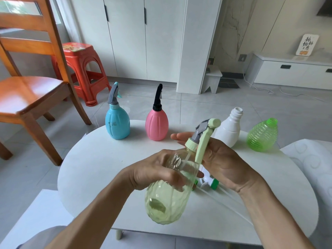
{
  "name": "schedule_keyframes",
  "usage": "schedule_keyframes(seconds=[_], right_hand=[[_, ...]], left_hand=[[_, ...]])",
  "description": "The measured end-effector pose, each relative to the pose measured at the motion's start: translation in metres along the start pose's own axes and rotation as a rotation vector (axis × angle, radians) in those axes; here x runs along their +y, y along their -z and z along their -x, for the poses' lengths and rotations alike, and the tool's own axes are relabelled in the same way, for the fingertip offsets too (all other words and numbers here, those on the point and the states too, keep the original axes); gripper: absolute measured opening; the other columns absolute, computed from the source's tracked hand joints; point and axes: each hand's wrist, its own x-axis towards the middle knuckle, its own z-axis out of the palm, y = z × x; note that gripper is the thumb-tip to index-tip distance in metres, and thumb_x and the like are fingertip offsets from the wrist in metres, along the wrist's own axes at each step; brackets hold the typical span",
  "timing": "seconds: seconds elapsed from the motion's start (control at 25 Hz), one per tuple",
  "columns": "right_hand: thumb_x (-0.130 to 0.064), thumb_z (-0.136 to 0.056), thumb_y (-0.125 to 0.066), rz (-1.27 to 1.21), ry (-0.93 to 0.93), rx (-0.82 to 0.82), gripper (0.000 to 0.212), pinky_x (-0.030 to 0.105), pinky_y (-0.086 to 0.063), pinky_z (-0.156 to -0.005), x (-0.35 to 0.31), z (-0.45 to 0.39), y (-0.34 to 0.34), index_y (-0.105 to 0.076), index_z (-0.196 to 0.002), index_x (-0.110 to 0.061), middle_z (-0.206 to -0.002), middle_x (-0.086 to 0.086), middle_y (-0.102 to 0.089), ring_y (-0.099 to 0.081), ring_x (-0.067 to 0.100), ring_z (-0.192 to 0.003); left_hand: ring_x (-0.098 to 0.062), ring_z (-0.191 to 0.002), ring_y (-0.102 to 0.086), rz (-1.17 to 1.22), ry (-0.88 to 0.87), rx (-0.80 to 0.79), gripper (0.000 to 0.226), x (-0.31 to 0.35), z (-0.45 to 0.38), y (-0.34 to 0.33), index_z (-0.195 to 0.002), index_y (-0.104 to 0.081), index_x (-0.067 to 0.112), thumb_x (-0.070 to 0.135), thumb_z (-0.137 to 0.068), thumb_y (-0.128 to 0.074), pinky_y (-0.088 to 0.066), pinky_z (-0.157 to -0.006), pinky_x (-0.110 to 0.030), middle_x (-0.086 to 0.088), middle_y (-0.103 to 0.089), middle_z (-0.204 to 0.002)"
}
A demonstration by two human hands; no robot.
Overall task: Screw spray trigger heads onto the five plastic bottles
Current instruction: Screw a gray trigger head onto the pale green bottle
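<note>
In the head view, the left hand [158, 169] grips the clear yellow-green bottle [170, 193] around its upper body, with the fingers curled over the front and the thumb on the near side, so the bottle is tilted with its neck toward the right hand. The right hand [221, 159] is behind the neck, its fingers straight and relaxed, pointing to the left behind the pale green trigger head [203, 139]; this head sits on the neck of the bottle, and its lever lies against the palm. I cannot tell if the cap is fully tight. Beyond the fingers five bottles can be counted with the held one: a blue bottle [117, 123] and a pink bottle [156, 124], both with a head on, and a white bottle [229, 129] and a green ribbed bottle [262, 136], both with an open neck. Under the right hand, on the white table [100, 159], lie loose white heads [209, 182] with green caps; they look like two, partly hidden.
</note>
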Motion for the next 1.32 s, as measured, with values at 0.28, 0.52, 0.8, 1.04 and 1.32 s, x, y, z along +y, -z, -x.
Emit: schedule_keyframes(seconds=[0.28, 0.52, 0.8, 1.04, 1.32], right_hand=[[-0.045, -0.077, -0.079, 0.1, 0.003, 0.338, 0.05, 0.045, -0.045, -0.106, 0.007, -0.002, -0.002, -0.072, -0.108, -0.005, -0.108, 0.009, -0.074, -0.066, 0.021, -0.107], [-0.043, -0.093, -0.063, -0.08, 0.029, 0.049, 0.031, 0.054, -0.03, -0.092, 0.002, 0.002, -0.005, -0.072, -0.116, -0.024, -0.125, -0.002, -0.07, -0.044, 0.039, -0.107], [-0.046, -0.087, -0.07, -0.022, 0.011, 0.09, 0.038, 0.053, -0.028, -0.05, 0.001, 0.001, -0.011, -0.069, -0.108, -0.013, -0.111, 0.016, -0.063, -0.035, 0.058, -0.07], [-0.04, -0.085, -0.067, 0.078, 0.042, 0.273, 0.035, 0.035, -0.049, -0.097, 0.004, 0.006, -0.021, -0.071, -0.105, -0.011, -0.108, 0.006, -0.073, -0.066, 0.022, -0.107], [-0.043, -0.083, -0.071, 0.077, 0.095, 0.331, 0.021, 0.028, -0.057, -0.075, -0.003, 0.007, -0.034, -0.078, -0.094, -0.027, -0.098, -0.003, -0.076, -0.069, 0.013, -0.094]], left_hand=[[-0.024, -0.097, -0.072, -0.14, 0.01, 0.305, 0.058, -0.005, -0.009, -0.014, -0.117, -0.065, 0.018, 0.03, -0.066, -0.091, -0.057, -0.093, -0.049, -0.014, -0.073, -0.108], [-0.034, -0.104, -0.068, 0.055, 0.006, 0.007, 0.056, -0.004, -0.005, -0.008, -0.125, -0.059, 0.001, 0.007, -0.072, -0.075, -0.054, -0.091, -0.044, -0.03, -0.065, -0.124], [-0.05, -0.108, -0.064, 0.064, -0.021, -0.076, 0.065, -0.007, -0.003, 0.0, -0.128, -0.053, -0.011, 0.005, -0.068, -0.071, -0.05, -0.097, -0.063, -0.038, -0.058, -0.129], [-0.034, -0.093, -0.065, -0.15, -0.042, 0.096, 0.059, -0.001, -0.003, 0.0, -0.115, -0.062, -0.009, 0.015, -0.062, -0.074, -0.051, -0.088, -0.064, -0.036, -0.064, -0.113], [-0.025, -0.078, -0.06, -0.156, -0.076, 0.164, 0.051, -0.001, -0.004, -0.006, -0.105, -0.063, -0.008, 0.014, -0.061, -0.074, -0.051, -0.072, -0.04, -0.024, -0.065, -0.087]])
